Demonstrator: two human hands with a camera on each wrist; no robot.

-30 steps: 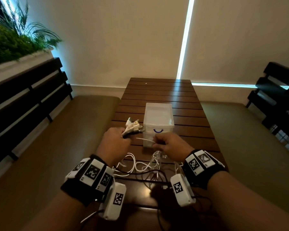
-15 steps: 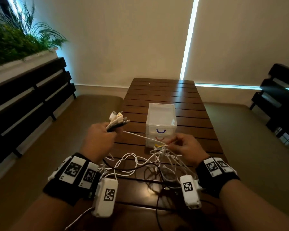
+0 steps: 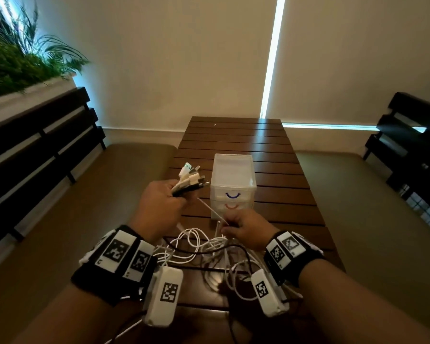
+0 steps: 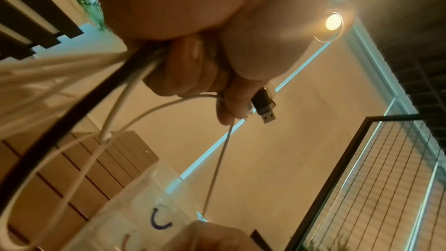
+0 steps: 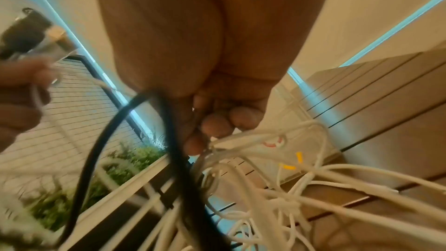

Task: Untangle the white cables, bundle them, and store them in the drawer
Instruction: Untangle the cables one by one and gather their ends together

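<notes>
My left hand [image 3: 163, 204] is raised over the table's left edge, gripping a bunch of cable plug ends [image 3: 190, 178], white ones and a black one [image 4: 263, 102]. One white cable [image 3: 210, 208] runs taut from that hand down to my right hand [image 3: 243, 228], which pinches it just in front of the drawer unit. A tangle of white cables [image 3: 201, 249] with a black cable [image 3: 189, 252] through it lies on the table between my wrists. In the right wrist view my fingers [image 5: 217, 127] curl over the white cables [image 5: 277, 188]. The clear plastic drawer unit [image 3: 232, 184] stands mid-table with its drawers closed.
The slatted wooden table [image 3: 236, 137] runs away from me toward the wall. Brown cushioned benches [image 3: 60, 224] flank it on both sides, with dark slatted backrests [image 3: 35, 145]. A planter with green plants [image 3: 15, 60] sits behind the left bench.
My left hand has lifted and moved left with the plug ends, pulling one white cable taut. My right hand has stayed low by the drawer unit, holding that cable.
</notes>
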